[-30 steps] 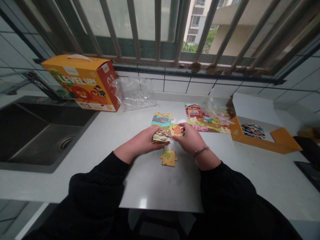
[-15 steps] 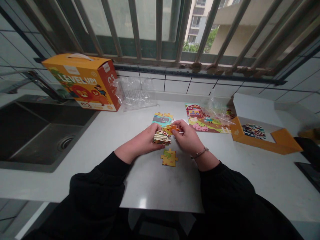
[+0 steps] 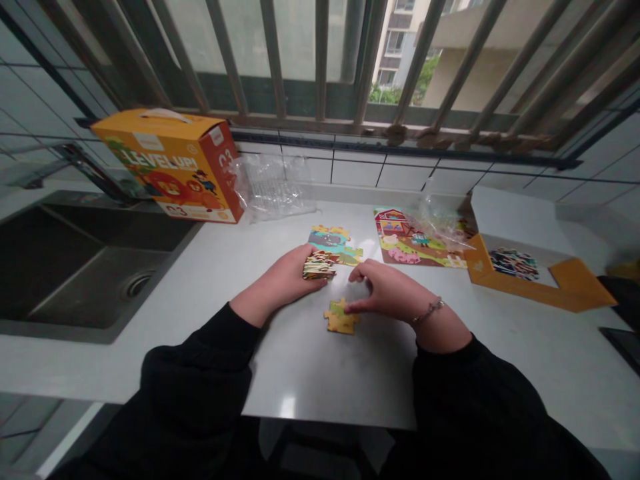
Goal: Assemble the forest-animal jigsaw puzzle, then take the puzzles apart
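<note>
My left hand (image 3: 283, 280) is closed round a stack of puzzle pieces (image 3: 317, 267), held just above the white counter (image 3: 320, 373). My right hand (image 3: 387, 290) rests on the counter with its thumb touching the right edge of a loose yellow puzzle piece (image 3: 339, 317); the fingers are curled and apart, holding nothing. Just beyond both hands lies a small joined patch of puzzle (image 3: 336, 243) in blue and green. A finished farm puzzle (image 3: 407, 245) lies further right, partly under clear plastic.
An orange puzzle box (image 3: 173, 163) stands at the back left beside a crumpled clear bag (image 3: 267, 187). An open orange box tray (image 3: 537, 273) with pieces sits at the right. A steel sink (image 3: 75, 267) lies to the left. Window bars run behind.
My right hand let go of the orange piece it held beside the stack and dropped down to the loose yellow piece. The left hand kept the stack almost still.
</note>
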Demonstrator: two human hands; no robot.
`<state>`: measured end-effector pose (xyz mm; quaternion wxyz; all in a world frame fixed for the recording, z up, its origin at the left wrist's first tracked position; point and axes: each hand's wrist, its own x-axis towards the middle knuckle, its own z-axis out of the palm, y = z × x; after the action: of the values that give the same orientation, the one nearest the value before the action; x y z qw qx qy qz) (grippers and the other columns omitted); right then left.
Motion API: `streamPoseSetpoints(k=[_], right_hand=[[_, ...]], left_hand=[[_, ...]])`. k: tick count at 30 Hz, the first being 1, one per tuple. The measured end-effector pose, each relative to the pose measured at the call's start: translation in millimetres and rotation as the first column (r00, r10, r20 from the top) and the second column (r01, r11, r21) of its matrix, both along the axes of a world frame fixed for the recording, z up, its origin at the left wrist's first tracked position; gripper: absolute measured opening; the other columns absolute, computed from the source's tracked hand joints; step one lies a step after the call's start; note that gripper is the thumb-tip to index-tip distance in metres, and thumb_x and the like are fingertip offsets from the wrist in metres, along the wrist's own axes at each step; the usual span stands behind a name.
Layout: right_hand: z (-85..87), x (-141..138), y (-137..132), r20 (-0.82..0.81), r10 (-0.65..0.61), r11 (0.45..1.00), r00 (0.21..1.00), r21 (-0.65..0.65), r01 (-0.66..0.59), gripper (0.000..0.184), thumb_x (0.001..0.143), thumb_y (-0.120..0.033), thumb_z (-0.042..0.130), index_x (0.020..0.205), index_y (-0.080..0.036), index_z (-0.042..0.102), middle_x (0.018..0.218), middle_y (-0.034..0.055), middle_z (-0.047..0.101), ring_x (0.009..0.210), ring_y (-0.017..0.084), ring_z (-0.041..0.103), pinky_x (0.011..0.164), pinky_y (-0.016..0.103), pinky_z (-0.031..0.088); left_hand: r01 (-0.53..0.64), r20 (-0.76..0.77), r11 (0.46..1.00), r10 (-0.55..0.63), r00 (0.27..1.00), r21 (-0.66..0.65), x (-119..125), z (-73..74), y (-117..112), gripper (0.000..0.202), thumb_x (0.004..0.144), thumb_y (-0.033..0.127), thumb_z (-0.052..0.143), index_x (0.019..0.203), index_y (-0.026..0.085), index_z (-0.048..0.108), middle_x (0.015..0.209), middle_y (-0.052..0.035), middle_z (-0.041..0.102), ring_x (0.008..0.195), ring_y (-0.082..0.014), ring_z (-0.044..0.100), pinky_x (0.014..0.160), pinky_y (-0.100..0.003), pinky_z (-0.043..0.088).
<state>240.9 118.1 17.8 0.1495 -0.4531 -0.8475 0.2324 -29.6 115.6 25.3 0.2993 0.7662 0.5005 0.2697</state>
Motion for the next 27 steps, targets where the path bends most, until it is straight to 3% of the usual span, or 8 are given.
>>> streamPoseSetpoints(k=[2,4,10,13,16,21,24,27], right_hand=[[-1.3,-3,-6,0.039,0.13,0.991,0.991,-0.034,-0.129,0.07,0.058,-0.044,0.109,0.115,-0.023,0.074,0.121,0.0102,0.071,0.107,0.03,0.067,0.092,0.043,0.057],[-2.7,-9,-11,0.034,0.208,0.978,0.978,-0.045,-0.206,0.069,0.058,-0.04,0.109,0.115,-0.023,0.074,0.122,0.0097,0.069,0.11,0.03,0.066,0.094,0.043,0.057],[1.8,-16,-17,0.0,0.232,0.97,0.973,-0.071,-0.232,0.057,0.063,-0.033,0.104,0.107,-0.023,0.069,0.114,0.0067,0.069,0.099,0.024,0.064,0.085,0.036,0.053],[4.6,-11,-14,-0.066,0.124,0.985,0.99,-0.115,-0.131,0.044,0.071,-0.03,0.096,0.099,-0.025,0.062,0.096,0.0004,0.069,0.081,0.019,0.06,0.07,0.031,0.046],[1.8,-7,-4,-0.184,-0.063,0.985,0.981,-0.167,0.032,0.028,0.083,-0.033,0.083,0.099,-0.026,0.061,0.081,-0.0028,0.066,0.07,0.017,0.057,0.064,0.03,0.042],[-9.5,-10,26,-0.415,-0.434,0.893,0.799,-0.085,0.441,0.032,0.084,-0.044,0.078,0.105,-0.021,0.069,0.09,0.0049,0.074,0.078,0.022,0.065,0.072,0.034,0.049],[-12.3,-20,50,-0.456,-0.47,0.87,0.755,-0.097,0.483,0.031,0.085,-0.045,0.076,0.102,-0.019,0.073,0.09,0.0058,0.076,0.078,0.022,0.066,0.073,0.035,0.049],[-13.8,-35,78,-0.373,-0.452,0.888,0.811,-0.1,0.449,0.028,0.09,-0.043,0.074,0.101,-0.018,0.074,0.086,0.0049,0.074,0.075,0.022,0.065,0.073,0.034,0.049]], left_hand=[[-0.058,-0.022,0.998,0.058,0.998,-0.003,-1,0.1,1,0.042,0.084,0.038,0.085,0.118,0.024,0.066,0.118,-0.0079,0.078,0.108,-0.0319,0.074,0.095,-0.047,0.057],[-0.086,-0.044,0.996,0.085,0.995,-0.011,-2,0.4,1,0.043,0.083,0.039,0.086,0.117,0.024,0.065,0.117,-0.0077,0.078,0.108,-0.0319,0.074,0.094,-0.046,0.057],[-0.115,-0.101,0.993,0.116,0.988,0.018,-6,-1.0,3,0.039,0.085,0.042,0.084,0.112,0.023,0.064,0.114,-0.008,0.075,0.106,-0.0309,0.071,0.092,-0.044,0.056],[-0.098,-0.139,0.99,0.111,0.984,0.1,-9,-2.0,6,0.039,0.083,0.045,0.085,0.108,0.022,0.066,0.114,-0.0101,0.072,0.108,-0.0327,0.069,0.093,-0.046,0.055],[-0.066,-0.106,0.996,0.073,0.992,0.065,-12,-1.4,5,0.04,0.084,0.046,0.085,0.111,0.022,0.067,0.115,-0.0088,0.074,0.107,-0.0322,0.07,0.093,-0.045,0.056],[0.062,-0.013,0.997,-0.063,0.998,-0.049,-12,0.3,1,0.044,0.083,0.044,0.087,0.119,0.025,0.07,0.115,-0.0047,0.079,0.103,-0.0295,0.074,0.089,-0.041,0.056],[0.147,-0.007,0.987,-0.148,0.989,-0.056,-8,0.3,0,0.044,0.082,0.042,0.088,0.118,0.025,0.071,0.115,-0.0054,0.079,0.103,-0.0295,0.074,0.089,-0.041,0.056],[0.177,-0.006,0.983,-0.178,0.984,-0.05,-6,-0.4,0,0.042,0.082,0.042,0.088,0.116,0.024,0.071,0.114,-0.0059,0.078,0.101,-0.0291,0.073,0.088,-0.041,0.056]])
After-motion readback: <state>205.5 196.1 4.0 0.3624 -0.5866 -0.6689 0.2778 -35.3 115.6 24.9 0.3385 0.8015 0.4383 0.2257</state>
